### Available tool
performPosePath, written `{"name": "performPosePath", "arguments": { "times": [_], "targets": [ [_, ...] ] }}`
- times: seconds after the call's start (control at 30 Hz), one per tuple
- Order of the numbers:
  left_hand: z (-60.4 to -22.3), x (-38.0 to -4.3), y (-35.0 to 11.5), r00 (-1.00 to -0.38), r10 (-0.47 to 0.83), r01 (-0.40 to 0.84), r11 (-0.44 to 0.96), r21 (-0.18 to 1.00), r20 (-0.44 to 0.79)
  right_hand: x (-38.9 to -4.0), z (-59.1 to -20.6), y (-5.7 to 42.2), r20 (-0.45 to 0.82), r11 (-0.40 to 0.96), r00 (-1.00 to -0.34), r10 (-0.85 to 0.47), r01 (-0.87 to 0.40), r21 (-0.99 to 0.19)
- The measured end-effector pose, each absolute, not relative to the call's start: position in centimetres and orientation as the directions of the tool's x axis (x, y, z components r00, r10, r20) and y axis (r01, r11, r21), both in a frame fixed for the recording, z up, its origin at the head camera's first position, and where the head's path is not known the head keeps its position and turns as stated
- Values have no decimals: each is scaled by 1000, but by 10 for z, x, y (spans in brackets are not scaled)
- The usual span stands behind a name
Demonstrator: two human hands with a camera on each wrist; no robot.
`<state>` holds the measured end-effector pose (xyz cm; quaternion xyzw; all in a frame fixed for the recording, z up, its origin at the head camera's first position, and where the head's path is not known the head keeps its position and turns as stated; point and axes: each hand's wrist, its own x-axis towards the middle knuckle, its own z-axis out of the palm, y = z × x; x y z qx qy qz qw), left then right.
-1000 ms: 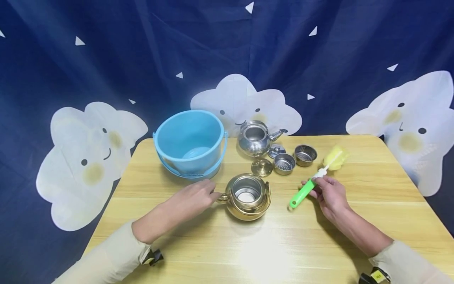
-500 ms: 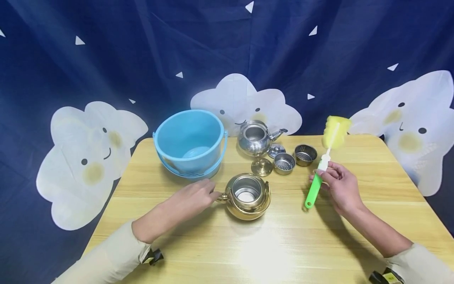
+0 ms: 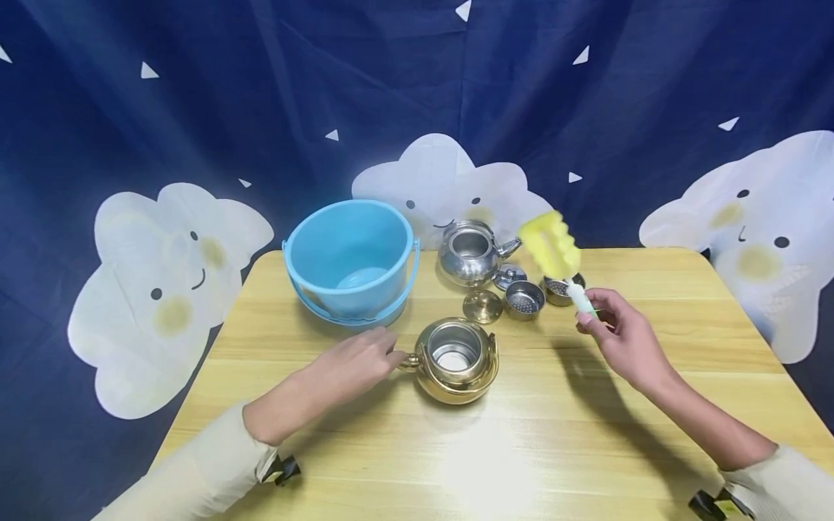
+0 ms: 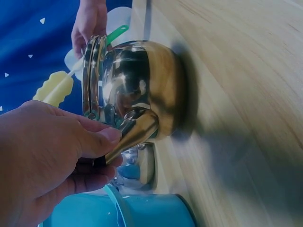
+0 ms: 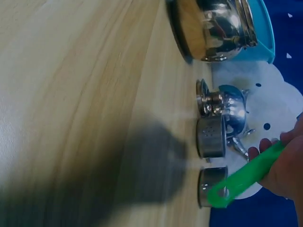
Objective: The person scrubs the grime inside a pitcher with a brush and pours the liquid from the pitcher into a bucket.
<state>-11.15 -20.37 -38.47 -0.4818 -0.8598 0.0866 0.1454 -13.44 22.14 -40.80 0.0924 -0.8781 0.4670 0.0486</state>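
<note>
My left hand (image 3: 358, 360) pinches the spout of the gold teapot (image 3: 456, 394), which stands lidless on the table, its handle folded down. In the left wrist view the thumb and fingers close round the spout (image 4: 137, 130). Above the table at the right, my right hand (image 3: 628, 336) grips a sponge brush (image 3: 552, 244) with a yellow head, white neck and green handle. The brush is tilted, its head up and to the left. The right wrist view shows the green handle (image 5: 251, 175) sticking out of the fist. In the head view the hand hides most of that handle.
A blue bucket (image 3: 348, 286) stands at the back left. Behind the gold teapot are a silver teapot (image 3: 465, 268), a gold lid (image 3: 482, 307), a silver lid (image 3: 508, 276) and two strainer cups, one nearer (image 3: 524, 300), one partly behind the brush (image 3: 559, 293). A blue curtain hangs behind.
The brush has risen off to the right, its head first swinging up, then tipping over to the left. My right hand has shifted slightly right. The left hand and gold teapot stay put.
</note>
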Motion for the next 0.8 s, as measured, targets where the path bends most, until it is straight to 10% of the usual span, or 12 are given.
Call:
{"name": "performPosePath", "arguments": {
  "times": [0.8],
  "targets": [
    [-385,-108,-203,-522,837,790,546,-279,164,-139,-373,198,579,620,-593,-559,-763,-183]
  ]
}}
